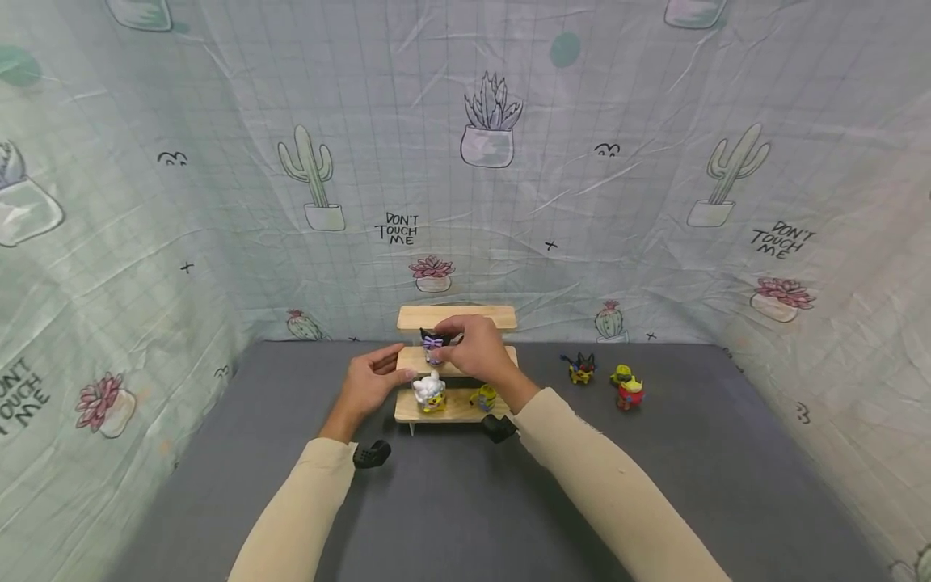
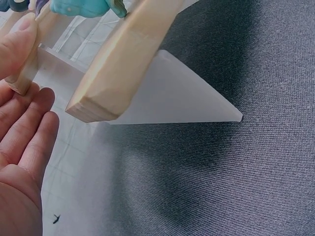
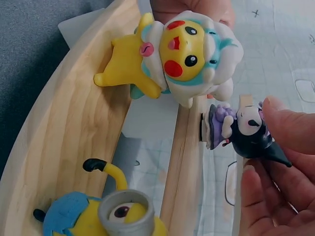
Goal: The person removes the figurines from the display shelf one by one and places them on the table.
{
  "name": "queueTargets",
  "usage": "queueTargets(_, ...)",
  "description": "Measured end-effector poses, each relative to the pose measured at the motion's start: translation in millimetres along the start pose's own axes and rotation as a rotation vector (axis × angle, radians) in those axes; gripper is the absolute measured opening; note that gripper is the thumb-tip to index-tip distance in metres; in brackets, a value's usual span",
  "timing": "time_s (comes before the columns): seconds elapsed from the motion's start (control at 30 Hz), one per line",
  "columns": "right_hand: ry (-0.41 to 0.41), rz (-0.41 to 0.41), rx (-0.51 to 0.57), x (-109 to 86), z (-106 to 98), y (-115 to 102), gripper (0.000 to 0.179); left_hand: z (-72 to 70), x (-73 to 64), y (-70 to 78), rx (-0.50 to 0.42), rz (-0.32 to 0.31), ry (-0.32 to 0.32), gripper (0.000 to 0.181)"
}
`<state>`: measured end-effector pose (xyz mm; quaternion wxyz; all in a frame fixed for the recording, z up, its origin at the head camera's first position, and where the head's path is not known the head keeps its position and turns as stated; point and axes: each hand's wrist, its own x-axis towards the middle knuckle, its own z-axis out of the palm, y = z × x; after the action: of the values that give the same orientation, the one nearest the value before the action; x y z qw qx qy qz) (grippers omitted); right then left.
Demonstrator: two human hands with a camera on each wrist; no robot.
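My left hand (image 1: pixel 368 380): pinched the left end of the middle tier (image 1: pixel 413 358), thumb above, fingers below.
My right hand (image 1: pixel 476 349): grasped the black-hooded figurine (image 3: pixel 250 141) by its hood.
Black-hooded figurine: upright, left of centre at the middle tier; I could not tell whether its base touched the wood.
Wooden stand (image 1: pixel 457 318): looked light to me, likely to slide under a push, so the left-hand brace made sense.
Middle tier: narrow, so I judged it best to lower the figurine straight, seat its whole base flat, and let go only once it stood unaided.
Front tier (image 1: pixel 457 414): carried the white-hooded yellow figure (image 1: pixel 429 392) and, further right, the goggled figure (image 1: pixel 483 398); my right wrist had to clear both.
Bench (image 1: pixel 436 517): held the cat-eared figure (image 1: pixel 582 370), a yellow-green one (image 1: pixel 621 374) and a red one (image 1: pixel 630 394), well right of the stand.
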<state>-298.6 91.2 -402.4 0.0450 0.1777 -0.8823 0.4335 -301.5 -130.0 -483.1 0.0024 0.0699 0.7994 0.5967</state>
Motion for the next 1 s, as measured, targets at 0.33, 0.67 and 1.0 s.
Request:
queueTargets(0.33, 0.009, 0.061, -0.02, -0.5, 7.7, 1.7, 0.03, -0.4, -2.4, -1.8, 0.014, -0.004, 0.008, 0.066)
queueTargets(0.67, 0.023, 0.079, -0.003, -1.8, 1.3, 2.2, 0.029, 1.6, -2.6, -0.2, 0.01, -0.008, 0.019, 0.064)
queueTargets(1.0, 0.012, 0.118, -0.023, -6.6, -15.0, -1.3, 0.03, 2.0, -2.4, 0.3, -0.004, -0.016, 0.012, 0.064)
